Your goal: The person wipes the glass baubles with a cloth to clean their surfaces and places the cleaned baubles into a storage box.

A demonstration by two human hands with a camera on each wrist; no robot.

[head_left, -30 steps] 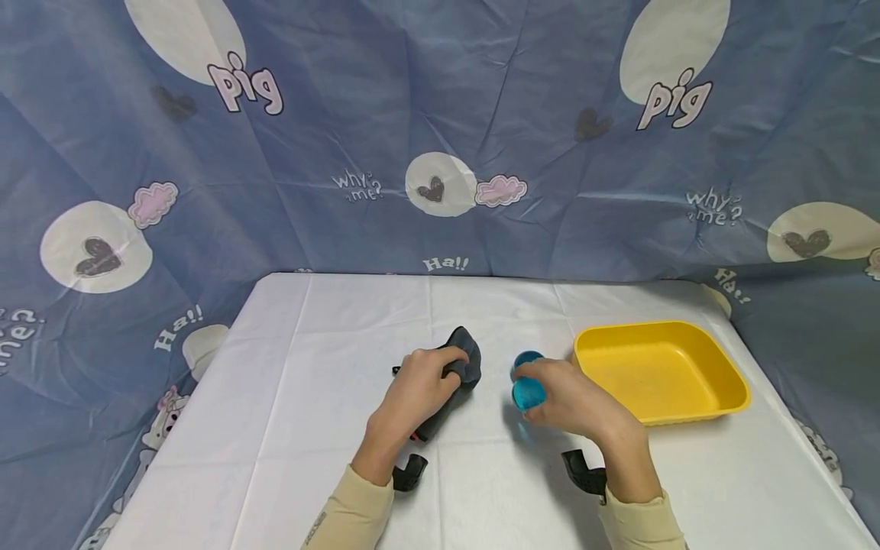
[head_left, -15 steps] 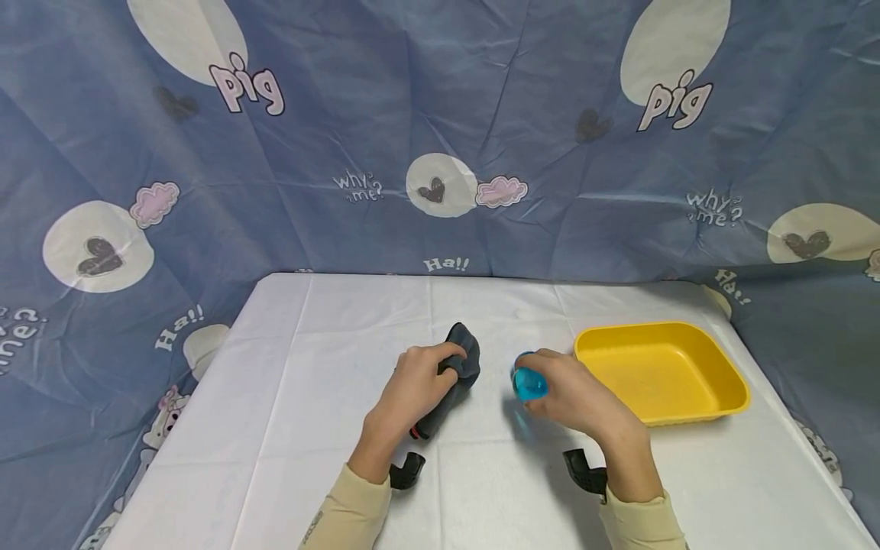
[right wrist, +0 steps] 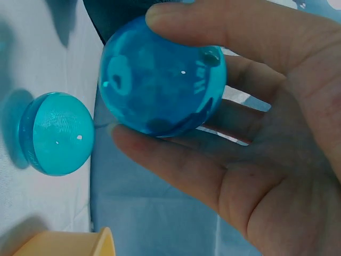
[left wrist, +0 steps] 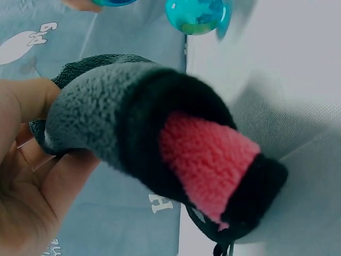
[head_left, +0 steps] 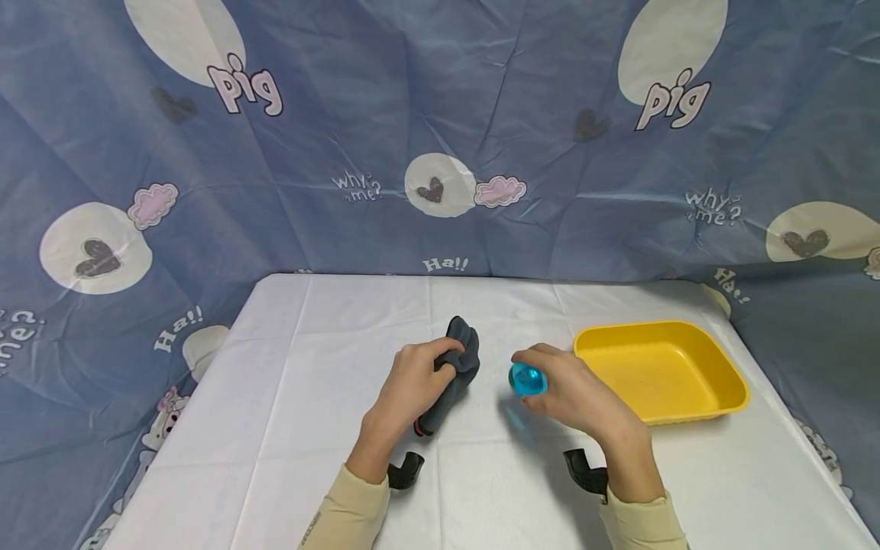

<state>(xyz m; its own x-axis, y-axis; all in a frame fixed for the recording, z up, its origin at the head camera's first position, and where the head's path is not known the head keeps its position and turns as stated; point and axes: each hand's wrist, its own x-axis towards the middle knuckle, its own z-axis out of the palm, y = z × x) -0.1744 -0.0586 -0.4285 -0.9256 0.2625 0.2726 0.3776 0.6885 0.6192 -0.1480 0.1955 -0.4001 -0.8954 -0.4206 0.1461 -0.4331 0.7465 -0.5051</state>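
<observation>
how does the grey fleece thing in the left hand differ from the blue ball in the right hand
Surface: the grey fleece piece is fuzzy and opaque, with a pink patch; the blue ball is glossy and see-through.
Shape: the grey fleece piece is long and bent, the blue ball round.
Size: in the head view, the grey fleece piece looks longer than the blue ball.
Shared: each is held in one hand.

The grey bundle (left wrist: 98,101) looks like matt fleece, its pink patch (left wrist: 205,160) rough-napped. One blue ball (right wrist: 154,85) and the other ball (right wrist: 63,134) are smooth, glossy and translucent. The yellow tray (head_left: 653,378) looks like smooth plastic; the white desk cover (head_left: 344,344) and blue backdrop (head_left: 440,99) are creased cloth.
</observation>
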